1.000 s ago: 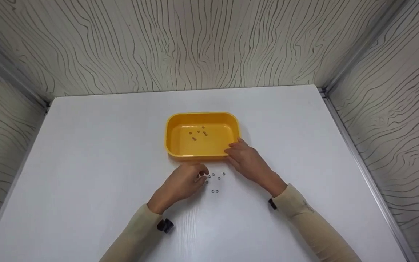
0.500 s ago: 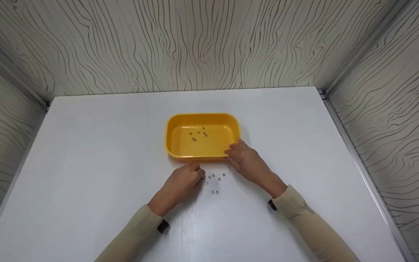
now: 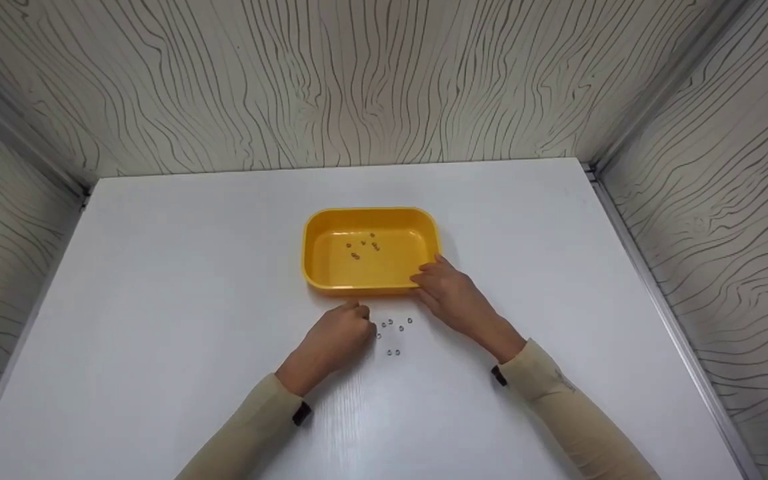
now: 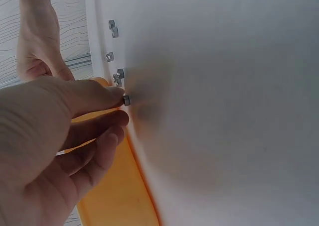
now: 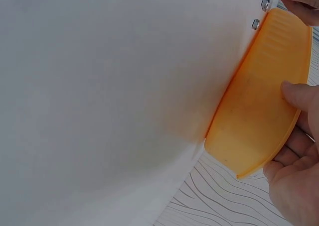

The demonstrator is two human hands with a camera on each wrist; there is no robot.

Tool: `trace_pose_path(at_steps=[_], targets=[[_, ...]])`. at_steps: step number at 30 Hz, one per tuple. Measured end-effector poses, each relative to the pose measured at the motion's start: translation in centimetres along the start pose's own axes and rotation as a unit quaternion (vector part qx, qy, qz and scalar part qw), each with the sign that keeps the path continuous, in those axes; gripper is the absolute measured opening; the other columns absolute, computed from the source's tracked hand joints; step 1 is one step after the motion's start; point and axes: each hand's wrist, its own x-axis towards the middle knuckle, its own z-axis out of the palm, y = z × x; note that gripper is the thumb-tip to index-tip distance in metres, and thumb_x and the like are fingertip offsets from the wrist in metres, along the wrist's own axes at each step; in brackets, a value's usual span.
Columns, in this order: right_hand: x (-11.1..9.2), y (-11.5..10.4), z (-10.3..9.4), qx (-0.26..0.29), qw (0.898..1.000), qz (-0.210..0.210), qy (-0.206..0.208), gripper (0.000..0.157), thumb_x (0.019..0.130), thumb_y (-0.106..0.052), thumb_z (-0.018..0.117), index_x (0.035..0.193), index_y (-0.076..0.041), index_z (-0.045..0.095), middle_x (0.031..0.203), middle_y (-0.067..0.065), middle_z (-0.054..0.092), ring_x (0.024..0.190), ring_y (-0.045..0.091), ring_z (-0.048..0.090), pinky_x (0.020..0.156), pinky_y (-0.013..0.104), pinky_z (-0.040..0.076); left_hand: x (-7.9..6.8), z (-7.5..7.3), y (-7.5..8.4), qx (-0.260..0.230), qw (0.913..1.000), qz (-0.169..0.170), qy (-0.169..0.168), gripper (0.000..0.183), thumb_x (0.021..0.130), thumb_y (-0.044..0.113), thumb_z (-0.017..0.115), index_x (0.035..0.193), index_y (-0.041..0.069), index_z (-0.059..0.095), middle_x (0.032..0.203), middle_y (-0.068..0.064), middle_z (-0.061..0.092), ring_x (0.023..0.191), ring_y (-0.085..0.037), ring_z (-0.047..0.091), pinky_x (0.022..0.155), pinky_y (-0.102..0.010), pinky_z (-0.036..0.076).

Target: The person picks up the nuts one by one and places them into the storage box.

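Note:
My left hand [image 3: 334, 340] is low over the white table in front of a yellow plastic tray [image 3: 371, 288]. Its thumb and forefinger pinch at a small metal hex nut [image 4: 126, 100], which shows at the thumb tip in the left wrist view; the head view hides this nut behind the fingers. Just right of that hand lie several loose nuts [image 3: 401, 328]. With my right hand [image 3: 454, 297] I grip the tray's near right corner, the thumb [image 5: 297, 94] against the outer wall and the fingers over the rim. Several more nuts [image 3: 349, 245] lie scattered on the tray floor.
The white table [image 3: 177, 267] carries the tray at its middle. Behind it rises a wood-grain patterned wall [image 3: 357, 87], with another such panel [image 3: 744, 200] at the right. Dark cameras sit at both wrists.
My left hand has drawn slightly left, and its thumb and forefinger have closed in around the nut beside them. The right hand and the tray stay put.

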Motion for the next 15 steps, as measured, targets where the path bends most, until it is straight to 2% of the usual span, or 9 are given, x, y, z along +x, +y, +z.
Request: trace_pose_path(at_steps=[5,15], targets=[[0.03,-0.07,0.06,-0.002,1.000,-0.002,0.005,0.026,0.101,-0.021,0.070,0.121,-0.006,0.077,0.121,0.008,0.078,0.123,0.025,0.069,0.126,0.045,0.039,-0.05,0.10,0.01,0.012,0.9999,0.008,0.003,0.019,0.083,-0.007,0.076,0.089,0.010,0.082,0.084,-0.002,0.073,0.076,-0.016,0.061,0.069,-0.027,0.057],[-0.04,-0.16,0.11,-0.001,1.000,0.004,0.009,0.025,0.100,-0.021,0.072,0.120,-0.007,0.078,0.119,0.007,0.079,0.124,0.025,0.069,0.126,0.045,0.038,-0.11,0.13,0.17,0.019,0.9998,0.001,-0.005,0.017,0.086,-0.005,0.077,0.094,0.010,0.082,0.084,-0.002,0.072,0.078,-0.017,0.062,0.072,-0.027,0.059]])
